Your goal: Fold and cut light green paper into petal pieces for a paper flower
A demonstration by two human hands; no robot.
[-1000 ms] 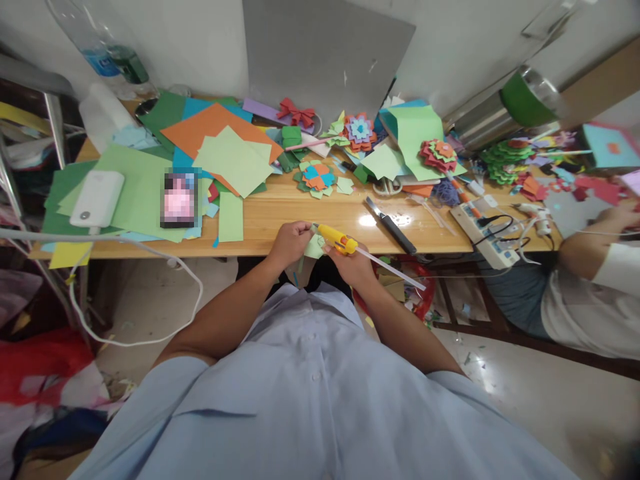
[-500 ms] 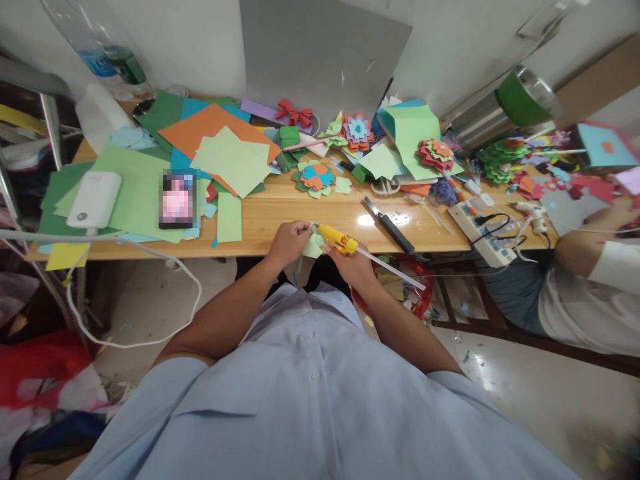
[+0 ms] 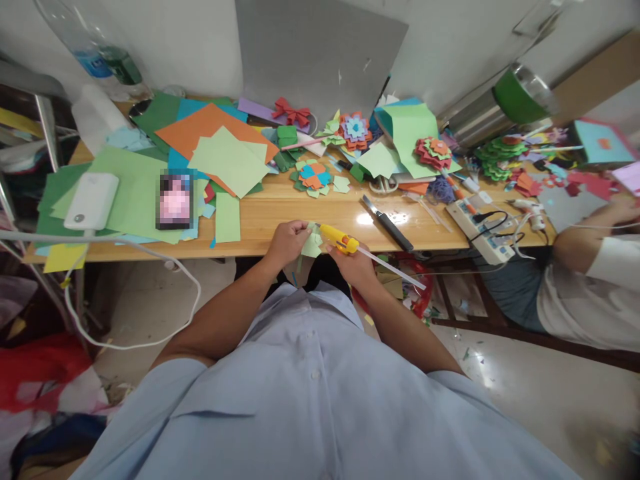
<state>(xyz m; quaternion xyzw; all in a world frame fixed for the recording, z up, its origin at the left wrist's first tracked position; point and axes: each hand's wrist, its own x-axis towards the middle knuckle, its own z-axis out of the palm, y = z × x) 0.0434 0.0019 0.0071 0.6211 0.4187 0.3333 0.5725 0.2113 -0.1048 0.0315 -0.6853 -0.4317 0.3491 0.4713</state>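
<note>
My left hand pinches a small pale-green paper piece at the table's front edge; it looks like a cut paper flower on a thin stem. In my right hand is a yellow glue gun, its nozzle touching or just above the green paper. A long clear glue stick sticks out of the gun's back end. Farther in on the table, a paper flower in orange, blue and green lies flat. A utility knife with a black handle lies to the right of my hands.
Coloured paper sheets and a white power bank cover the left side. Finished paper flowers stand along the back. At right are a power strip, a white glue gun, a steel flask and another person's arm.
The view has shifted very slightly. Both hands hold nearly the same pose, with the glue gun's nozzle still at the green paper.
</note>
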